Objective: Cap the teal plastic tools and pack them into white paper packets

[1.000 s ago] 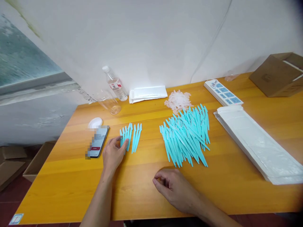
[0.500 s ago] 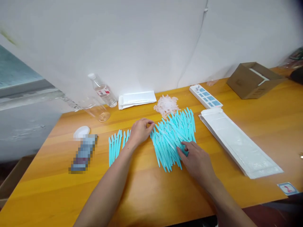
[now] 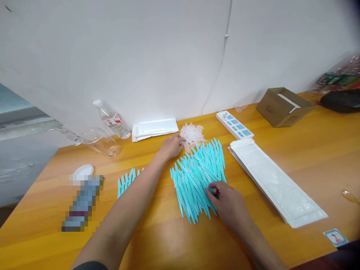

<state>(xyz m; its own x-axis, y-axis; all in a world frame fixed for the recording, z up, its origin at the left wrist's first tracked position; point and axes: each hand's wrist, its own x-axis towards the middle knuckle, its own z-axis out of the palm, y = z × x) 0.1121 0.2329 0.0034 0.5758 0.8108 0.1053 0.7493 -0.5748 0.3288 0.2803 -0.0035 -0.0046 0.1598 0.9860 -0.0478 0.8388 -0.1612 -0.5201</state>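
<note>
A spread pile of turquoise eyebrow razors (image 3: 194, 180) lies in the middle of the wooden table. Behind it is a heap of small translucent blade caps (image 3: 192, 134). My left hand (image 3: 172, 145) reaches to the left edge of that heap, fingertips drawn together against the caps; whatever they hold is hidden. At the pile's right front, my right hand (image 3: 227, 198) has thumb and index finger curled in a pinch on the end of a razor. A row of separate razors (image 3: 126, 180) lies to the left, partly covered by my left forearm.
White padded packets (image 3: 154, 128) lie by the wall, another long one (image 3: 278, 182) at right. A water bottle (image 3: 116, 123), clear jar (image 3: 105, 144), white lid (image 3: 83, 171) and blurred-out dark object (image 3: 83, 204) are left. A power strip (image 3: 234, 125) and cardboard box (image 3: 281, 108) stand back right.
My left hand has moved from beside the razor pile back to the heap of caps. My right hand stays at the pile's right front, its fingers curled tighter. The camera view has shifted slightly.
</note>
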